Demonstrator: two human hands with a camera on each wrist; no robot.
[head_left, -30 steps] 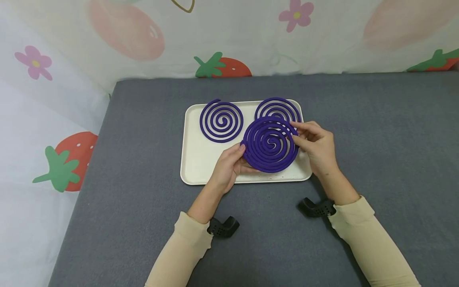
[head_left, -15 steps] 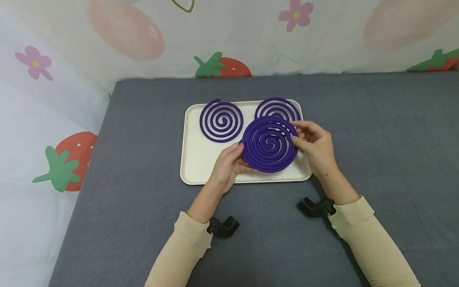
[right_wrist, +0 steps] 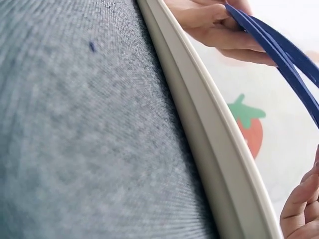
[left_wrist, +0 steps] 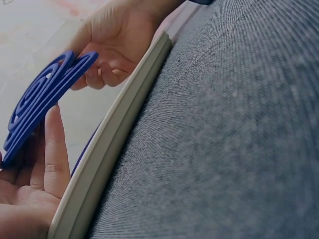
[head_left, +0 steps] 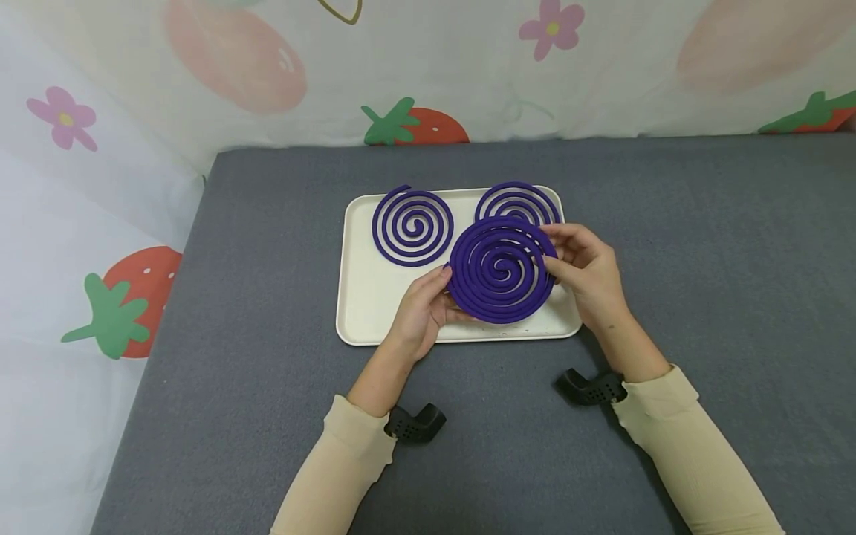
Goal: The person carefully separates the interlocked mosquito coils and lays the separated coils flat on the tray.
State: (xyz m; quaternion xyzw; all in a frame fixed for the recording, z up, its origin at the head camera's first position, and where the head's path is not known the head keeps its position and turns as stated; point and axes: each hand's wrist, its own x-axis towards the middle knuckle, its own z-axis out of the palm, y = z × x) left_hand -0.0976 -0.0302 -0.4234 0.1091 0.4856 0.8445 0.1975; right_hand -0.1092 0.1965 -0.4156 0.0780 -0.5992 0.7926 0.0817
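Note:
A pair of purple mosquito coils (head_left: 498,308), nested together, is held up over a cream tray (head_left: 371,312). My left hand (head_left: 420,308) grips their left edge, thumb on top and fingers beneath. At the right edge, my right hand (head_left: 590,269) pinches the coils between thumb and fingers. In the left wrist view, the coils (left_wrist: 42,99) tilt, and their layers part near the right hand (left_wrist: 122,42). A narrow gap between the layers (right_wrist: 284,62) also shows in the right wrist view. Part of the right hand's grip is hidden.
One single coil (head_left: 413,228) lies at the tray's back left. Another coil (head_left: 516,195) lies at its back right, partly covered by the held pair. Grey cloth (head_left: 267,297) surrounds the tray. A small dark crumb (right_wrist: 91,46) lies on the cloth. A printed curtain (head_left: 455,67) hangs behind.
The held coils and my left hand have shifted very slightly left. Both hands keep their grip; the tray and the coils lying on it stay put.

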